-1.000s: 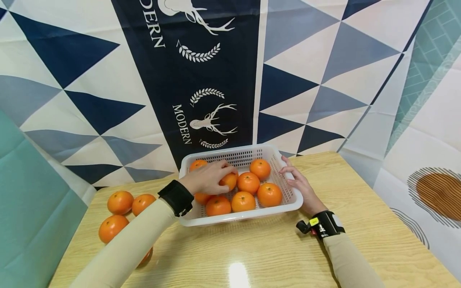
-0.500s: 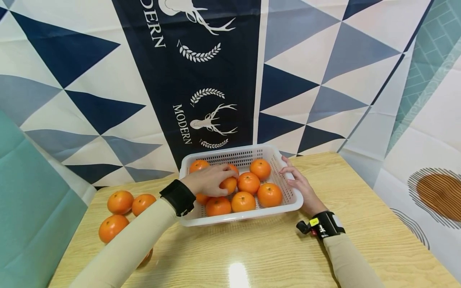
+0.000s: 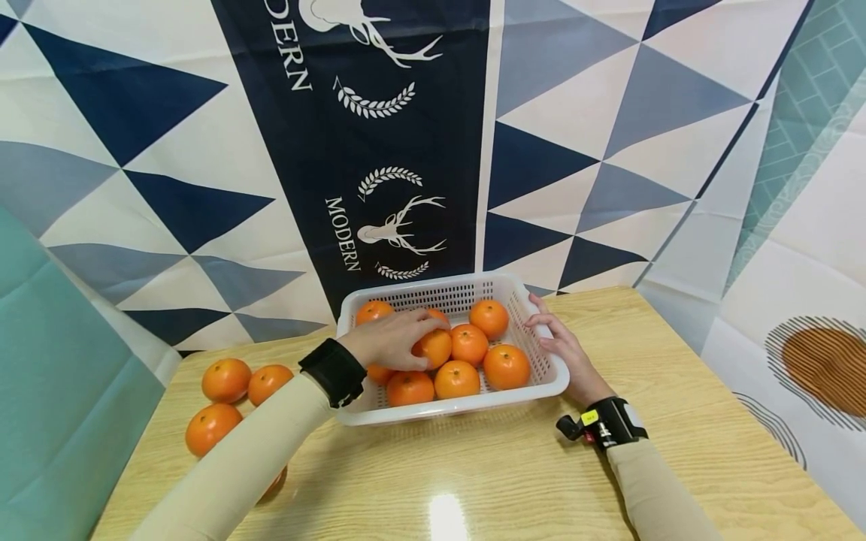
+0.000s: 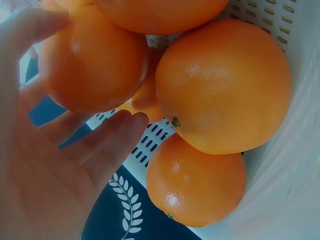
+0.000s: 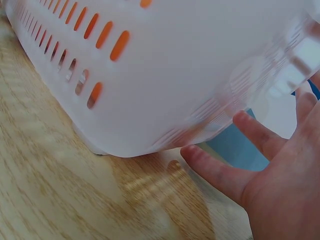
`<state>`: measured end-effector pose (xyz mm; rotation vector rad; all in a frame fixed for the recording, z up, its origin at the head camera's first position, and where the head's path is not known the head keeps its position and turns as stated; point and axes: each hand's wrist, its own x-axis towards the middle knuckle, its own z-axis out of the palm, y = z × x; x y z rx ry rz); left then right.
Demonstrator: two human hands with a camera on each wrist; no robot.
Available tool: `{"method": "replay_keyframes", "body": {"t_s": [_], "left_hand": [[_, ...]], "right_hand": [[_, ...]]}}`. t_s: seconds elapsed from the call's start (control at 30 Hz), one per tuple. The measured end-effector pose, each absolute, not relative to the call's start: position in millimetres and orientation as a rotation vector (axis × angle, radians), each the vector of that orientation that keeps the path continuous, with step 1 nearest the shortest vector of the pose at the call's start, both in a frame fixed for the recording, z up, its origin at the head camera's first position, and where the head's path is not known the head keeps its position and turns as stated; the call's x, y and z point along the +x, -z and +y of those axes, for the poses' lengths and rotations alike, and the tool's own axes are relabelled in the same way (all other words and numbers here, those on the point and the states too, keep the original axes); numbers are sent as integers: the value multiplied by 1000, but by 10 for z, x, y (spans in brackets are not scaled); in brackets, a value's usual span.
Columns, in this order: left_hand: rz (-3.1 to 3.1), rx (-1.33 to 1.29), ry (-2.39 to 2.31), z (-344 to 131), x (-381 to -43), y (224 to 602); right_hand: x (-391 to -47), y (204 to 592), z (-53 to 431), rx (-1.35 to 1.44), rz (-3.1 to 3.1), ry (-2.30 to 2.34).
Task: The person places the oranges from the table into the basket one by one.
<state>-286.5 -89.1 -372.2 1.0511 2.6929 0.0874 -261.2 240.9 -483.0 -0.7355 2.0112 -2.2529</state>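
Observation:
A white plastic basket (image 3: 443, 409) with slotted walls stands on the table, holding several oranges. My left hand (image 3: 389, 338) reaches into it and grips an orange (image 3: 436, 347) near the middle, thumb on the near side. In the left wrist view, that orange (image 4: 92, 65) sits between the thumb and the fingers, beside a larger-looking orange (image 4: 222, 87). At the basket's right end, my right hand (image 3: 567, 357) holds the rim. From the right wrist view, two fingertips of this hand (image 5: 280, 185) touch the outer wall low down.
Several loose oranges (image 3: 226, 380) lie on the wooden table (image 3: 379, 481) at the left, one partly hidden by the left sleeve. A patterned cloth (image 3: 419, 150) hangs right behind the basket. Black bands circle both wrists.
The orange in my left hand has shifted slightly to the right, up against its neighbour. Another orange behind it shows more than a second ago. My right hand stays on the basket.

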Motion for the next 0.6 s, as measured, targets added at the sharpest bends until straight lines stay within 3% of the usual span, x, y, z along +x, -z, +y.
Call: {"method": "replay_keyframes", "body": {"t_s": [0.6], "left_hand": [[2837, 1106, -209, -1087, -2880, 3300]], "right_hand": [[-2608, 4821, 2397, -732, 1990, 2263]]}}
